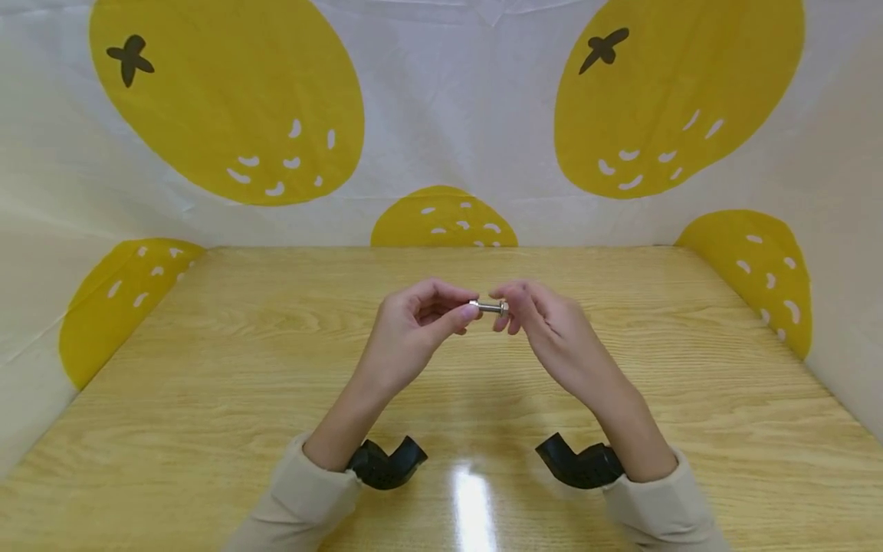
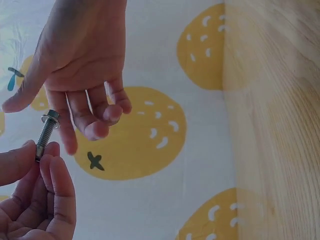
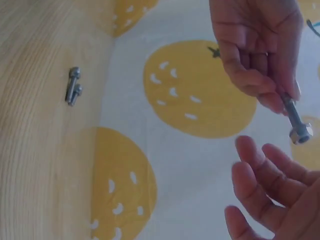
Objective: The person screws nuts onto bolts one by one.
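My left hand (image 1: 407,326) pinches a silver bolt (image 1: 490,307) between thumb and fingers at one end. The bolt lies roughly level in the head view, its wider hexagonal end pointing right. In the left wrist view a flange or washer (image 2: 50,120) shows at that wider end; the pinched end is partly covered by fingertips. My right hand (image 1: 552,330) is just right of the bolt, fingers extended and loosely bent. Both wrist views show a gap between the right hand's fingers (image 3: 252,175) and the bolt.
Two more metal bolts (image 3: 73,86) lie close together on the wooden table (image 1: 207,429), seen in the right wrist view. A white cloth (image 1: 455,115) with yellow fruit shapes hangs behind and along the sides. Black curved devices (image 1: 389,464) sit on both wrists.
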A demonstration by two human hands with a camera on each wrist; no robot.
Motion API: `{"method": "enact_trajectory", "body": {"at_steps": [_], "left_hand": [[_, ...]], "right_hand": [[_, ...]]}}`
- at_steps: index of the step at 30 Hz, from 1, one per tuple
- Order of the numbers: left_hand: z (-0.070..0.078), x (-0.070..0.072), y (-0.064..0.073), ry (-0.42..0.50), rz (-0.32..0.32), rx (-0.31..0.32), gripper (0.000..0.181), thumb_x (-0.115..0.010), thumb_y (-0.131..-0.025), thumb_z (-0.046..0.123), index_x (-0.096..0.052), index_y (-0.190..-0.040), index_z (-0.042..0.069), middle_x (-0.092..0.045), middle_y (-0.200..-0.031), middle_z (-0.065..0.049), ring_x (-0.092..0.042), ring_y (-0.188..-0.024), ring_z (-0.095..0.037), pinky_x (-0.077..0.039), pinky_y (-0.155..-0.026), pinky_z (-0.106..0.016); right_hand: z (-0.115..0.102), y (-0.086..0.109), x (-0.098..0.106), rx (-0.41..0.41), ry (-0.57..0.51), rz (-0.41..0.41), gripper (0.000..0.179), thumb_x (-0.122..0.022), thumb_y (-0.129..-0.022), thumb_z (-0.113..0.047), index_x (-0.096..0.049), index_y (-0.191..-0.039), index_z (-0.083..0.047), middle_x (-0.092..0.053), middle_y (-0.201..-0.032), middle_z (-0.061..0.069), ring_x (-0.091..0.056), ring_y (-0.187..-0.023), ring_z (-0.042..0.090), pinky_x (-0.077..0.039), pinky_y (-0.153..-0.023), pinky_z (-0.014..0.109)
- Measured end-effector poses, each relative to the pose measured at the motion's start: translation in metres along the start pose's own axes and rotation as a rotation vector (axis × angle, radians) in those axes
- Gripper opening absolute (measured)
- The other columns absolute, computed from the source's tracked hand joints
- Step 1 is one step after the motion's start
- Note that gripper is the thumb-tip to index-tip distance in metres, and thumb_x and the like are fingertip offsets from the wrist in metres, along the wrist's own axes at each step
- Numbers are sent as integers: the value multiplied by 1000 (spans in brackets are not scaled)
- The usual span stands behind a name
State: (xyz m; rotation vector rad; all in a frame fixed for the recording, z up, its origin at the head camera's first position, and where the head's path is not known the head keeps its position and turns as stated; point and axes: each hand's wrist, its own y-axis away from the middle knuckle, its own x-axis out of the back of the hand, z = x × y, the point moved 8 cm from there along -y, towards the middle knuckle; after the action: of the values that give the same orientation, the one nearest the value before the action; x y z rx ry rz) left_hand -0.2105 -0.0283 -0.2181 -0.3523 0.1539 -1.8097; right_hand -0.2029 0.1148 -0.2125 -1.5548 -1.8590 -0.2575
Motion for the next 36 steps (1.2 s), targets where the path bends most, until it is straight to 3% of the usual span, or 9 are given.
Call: {"method": "enact_trajectory", "body": {"at_steps": [3, 6, 9, 15, 21, 24, 27, 31, 36], "left_hand": [[-1, 1, 0, 1, 1, 3, 18, -65, -87, 9, -65, -102, 0, -66, -95, -14, -62, -76, -19, -54, -72, -25], [-1, 2, 0, 0, 6, 12, 18, -65, -87, 10, -65, -102, 1, -66, -95, -13, -62, -78, -23, -54, -72, -25], [0, 3, 1, -4, 10, 19, 18, -66, -86, 11, -66, -102, 2, -67, -95, -12, -62, -78, -24, -54, -72, -26], [2, 2, 1, 17, -1, 11, 19, -66, -86, 9, -65, -103, 0, -67, -96, -13, -62, -76, -20, -54, -73, -26], [2, 0, 1, 17, -17, 11, 18, -66, -86, 9, -65, -102, 1, -67, -97, -13, -62, -76, -19, -54, -72, -26], [1, 0, 1, 10, -18, 13, 19, -66, -86, 9, -65, -103, 0, -67, -97, -13, -62, -77, -22, -54, -72, -25], [1, 1, 0, 2, -16, 10, 19, -65, -86, 9, -65, -103, 0, -67, -96, -13, -62, -77, -22, -54, -71, -25], [1, 1, 0, -2, -13, 9, 18, -65, -87, 10, -65, -102, 1, -67, -95, -13, -62, -77, -24, -54, -71, -26], [0, 2, 0, 7, -7, 22, 18, -65, -86, 10, -65, -103, 1, -67, -96, -13, -62, -82, -32, -54, -73, -25]], "right_hand": [[-6, 0, 2, 107, 21, -28, 37, -57, -93, -31, -51, -122, -10, -63, -95, 0, -56, -86, 14, -47, -76, 33], [-11, 1, 5, 197, 45, -4, 36, -68, -85, -16, -53, -117, -8, -63, -96, 0, -56, -87, 10, -47, -82, 31], [-13, 2, 7, 220, 53, 23, 25, -68, -85, -12, -57, -107, -7, -65, -94, 0, -57, -87, 9, -47, -79, 29], [-10, 1, 4, 175, 25, 6, 9, -57, -93, -19, -61, -94, -11, -64, -78, -4, -56, -73, 9, -45, -64, 26], [-2, -2, -2, 44, 23, 3, 42, -41, -100, -33, -61, -71, -11, -61, -66, -1, -40, -54, 17, -35, -52, 26], [2, -2, -4, -13, 6, -13, 52, -35, -100, -41, -62, -68, -10, -63, -67, 1, -48, -60, 16, -39, -57, 27], [2, -2, -2, 0, 14, -27, 43, -39, -99, -42, -64, -83, -10, -64, -75, 0, -55, -75, 17, -43, -64, 31], [-4, 0, 5, 116, 13, -13, 24, -60, -91, -27, -58, -111, -12, -64, -89, -1, -56, -84, 14, -47, -71, 28], [-12, 2, 11, 236, -14, 27, 27, -69, -84, -8, -57, -108, -7, -65, -93, -1, -57, -86, 9, -47, -78, 23]]}}
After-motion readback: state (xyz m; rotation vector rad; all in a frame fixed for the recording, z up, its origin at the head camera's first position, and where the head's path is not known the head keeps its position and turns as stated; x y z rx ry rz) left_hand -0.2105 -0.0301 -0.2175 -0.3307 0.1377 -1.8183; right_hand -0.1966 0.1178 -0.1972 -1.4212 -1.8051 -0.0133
